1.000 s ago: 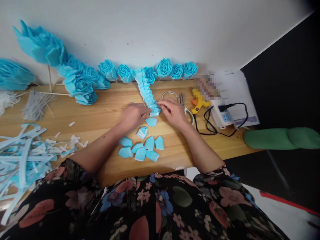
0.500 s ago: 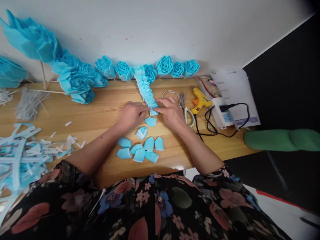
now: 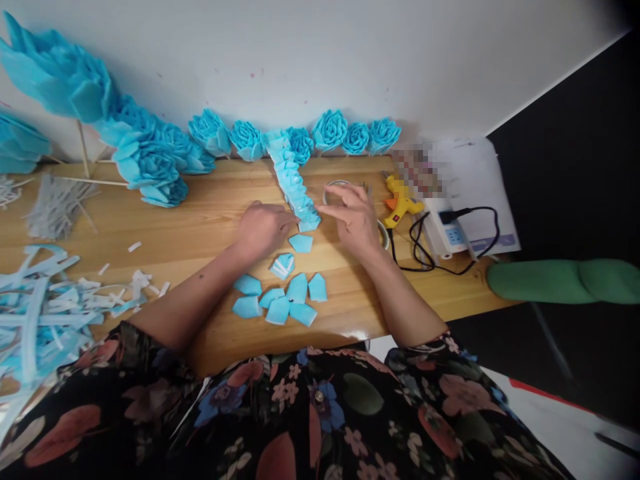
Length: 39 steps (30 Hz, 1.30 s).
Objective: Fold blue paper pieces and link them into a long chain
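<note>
A strip of overlapping light-blue petals runs down the wooden table from the row of blue flowers. My left hand is at the left edge of its lower end, fingers curled together and the fingertips against it. My right hand is held just right of the strip, thumb and fingers apart, with nothing in it. Below the strip's end lies a single blue petal. Nearer me is a petal with white strips on it, then several loose blue petals.
Blue flowers line the wall. A tape roll and mostly hidden scissors are by my right hand. Beyond lie a yellow glue gun, a corded power strip and a green rounded object. Blue-and-white scraps cover the left.
My right hand has lifted off the strip's lower end and moved right, its fingers spreading and covering more of the scissors. My left hand has stayed nearly in place.
</note>
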Available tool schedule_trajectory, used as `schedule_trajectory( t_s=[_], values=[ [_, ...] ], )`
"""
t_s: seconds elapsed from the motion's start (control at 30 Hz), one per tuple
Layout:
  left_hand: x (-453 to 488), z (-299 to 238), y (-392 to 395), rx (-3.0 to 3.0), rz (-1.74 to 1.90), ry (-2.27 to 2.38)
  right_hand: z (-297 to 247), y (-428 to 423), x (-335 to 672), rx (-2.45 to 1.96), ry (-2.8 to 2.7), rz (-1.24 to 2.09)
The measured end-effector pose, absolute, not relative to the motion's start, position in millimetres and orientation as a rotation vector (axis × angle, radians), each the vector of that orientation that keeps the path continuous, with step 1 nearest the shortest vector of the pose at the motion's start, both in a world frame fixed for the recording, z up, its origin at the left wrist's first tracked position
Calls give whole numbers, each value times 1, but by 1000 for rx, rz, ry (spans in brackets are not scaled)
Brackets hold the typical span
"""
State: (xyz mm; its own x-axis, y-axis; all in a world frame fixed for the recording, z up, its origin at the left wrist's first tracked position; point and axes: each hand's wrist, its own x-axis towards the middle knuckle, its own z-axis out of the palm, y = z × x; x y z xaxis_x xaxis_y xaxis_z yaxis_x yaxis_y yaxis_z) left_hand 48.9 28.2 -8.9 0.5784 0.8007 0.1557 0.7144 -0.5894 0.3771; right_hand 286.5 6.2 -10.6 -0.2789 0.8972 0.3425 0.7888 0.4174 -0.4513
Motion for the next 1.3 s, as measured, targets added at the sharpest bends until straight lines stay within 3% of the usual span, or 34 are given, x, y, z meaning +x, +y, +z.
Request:
schedule_trajectory(
  t_s=[1.0, 1.3],
  values=[
    [50, -11, 29, 2483, 506, 1283, -8, 4, 274, -1418, -2242, 313],
    [50, -18, 32, 2354, 665, 1326, -7, 4, 274, -1491, -2236, 347]
  ],
)
